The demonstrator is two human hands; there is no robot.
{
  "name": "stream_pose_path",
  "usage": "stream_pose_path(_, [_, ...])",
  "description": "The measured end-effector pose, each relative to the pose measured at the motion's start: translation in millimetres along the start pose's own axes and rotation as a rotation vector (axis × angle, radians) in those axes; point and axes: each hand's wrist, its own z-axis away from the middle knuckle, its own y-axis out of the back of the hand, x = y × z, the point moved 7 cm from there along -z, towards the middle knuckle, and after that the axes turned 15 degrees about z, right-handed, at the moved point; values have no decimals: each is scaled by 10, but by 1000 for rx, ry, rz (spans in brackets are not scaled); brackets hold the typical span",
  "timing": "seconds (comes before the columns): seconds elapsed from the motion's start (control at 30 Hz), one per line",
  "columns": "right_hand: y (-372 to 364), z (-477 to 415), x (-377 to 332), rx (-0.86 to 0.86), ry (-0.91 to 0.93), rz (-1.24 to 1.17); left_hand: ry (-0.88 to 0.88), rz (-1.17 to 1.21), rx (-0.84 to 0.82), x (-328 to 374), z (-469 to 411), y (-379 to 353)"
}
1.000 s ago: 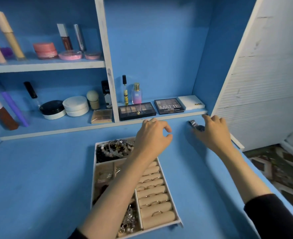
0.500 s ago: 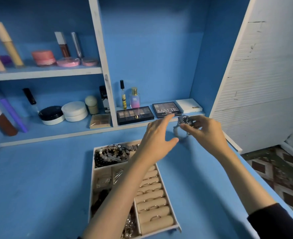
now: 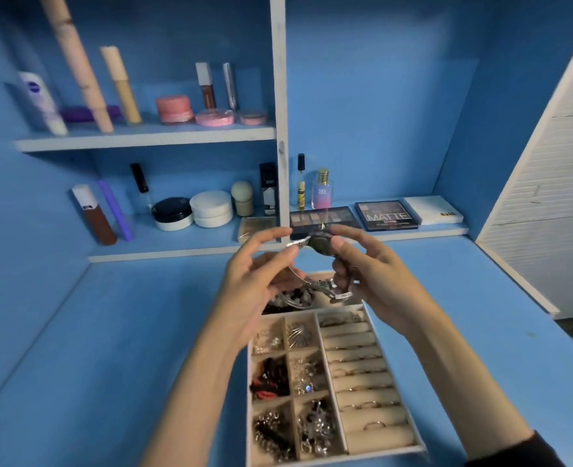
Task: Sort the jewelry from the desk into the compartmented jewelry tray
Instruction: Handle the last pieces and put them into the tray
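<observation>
A silver metal wristwatch with a dark round face hangs in the air above the far end of the beige compartmented jewelry tray. My right hand pinches the watch face and its band. My left hand pinches the other end of the band between thumb and fingers. The open clasp dangles below. The tray lies on the blue desk; its small compartments hold earrings, chains and dark beads, its right side holds ring rolls with several rings.
A low shelf behind the desk carries eyeshadow palettes, a perfume bottle, compacts and tubes. A higher shelf holds pink jars and tall tubes. A white slatted panel stands at the right.
My right hand lifted the watch from the desk's far right and carried it left over the tray. My left hand came up and took hold of the band.
</observation>
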Motion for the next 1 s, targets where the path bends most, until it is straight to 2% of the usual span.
stream_pose_path(0.07, [-78,3,37,-26,-11,-40,59,167,24,-19,7,98])
stream_pose_path(0.17, [-124,6,78,-41,-3,6,85,264,22,-36,11,137])
stream_pose_path(0.37, [-237,65,43,-170,101,56,-102,352,119,84,-5,110])
stream_pose_path(0.53, [-378,148,-29,-198,177,96,-208,421,204,142,28,148])
stream_pose_path(0.63, [-419,145,-20,-113,181,191,-257,391,223,171,47,167])
stream_pose_path(0.77, [-310,117,39,92,157,196,-277,231,246,148,65,158])
stream_pose_path(0.87, [-200,114,7,228,195,338,-329,124,261,146,95,148])
stream_pose_path(0.93, [-168,118,-13,235,199,359,-388,48,273,173,115,148])
stream_pose_path(1.0, [-172,136,-25,169,192,310,-439,-9,285,201,127,153])
